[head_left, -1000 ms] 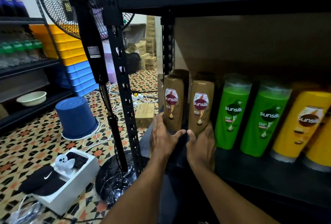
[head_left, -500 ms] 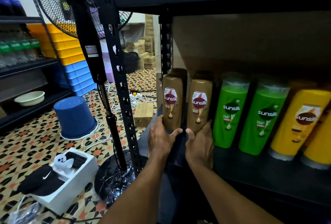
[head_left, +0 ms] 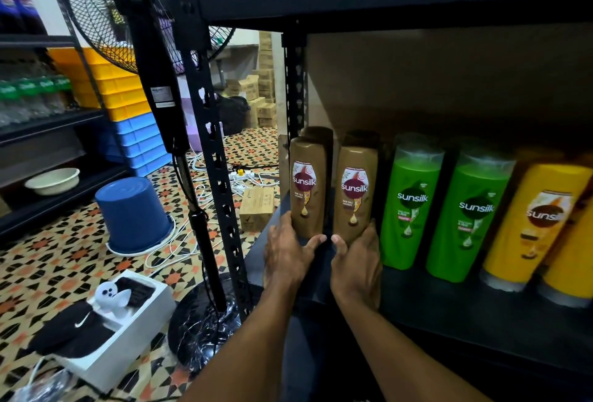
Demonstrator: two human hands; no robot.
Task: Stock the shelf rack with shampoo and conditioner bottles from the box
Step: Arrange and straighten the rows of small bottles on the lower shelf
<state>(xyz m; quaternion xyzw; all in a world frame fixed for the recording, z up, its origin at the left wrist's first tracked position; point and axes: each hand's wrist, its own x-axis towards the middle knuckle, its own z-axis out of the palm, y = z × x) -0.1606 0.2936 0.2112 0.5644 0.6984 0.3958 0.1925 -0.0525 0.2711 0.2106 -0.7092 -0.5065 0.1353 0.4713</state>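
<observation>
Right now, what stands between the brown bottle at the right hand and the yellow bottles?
Two green bottles, standing on the shelf, shown in the head view.

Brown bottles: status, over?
Left hand grips left brown bottle, right hand grips right brown bottle. Both upright at left end of shelf. Green bottle close beside right hand, nothing blocking.

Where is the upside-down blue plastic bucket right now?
In the head view the blue bucket sits on the patterned tile floor at left, outside the black metal shelf rack, just left of the black fan stand.
</observation>
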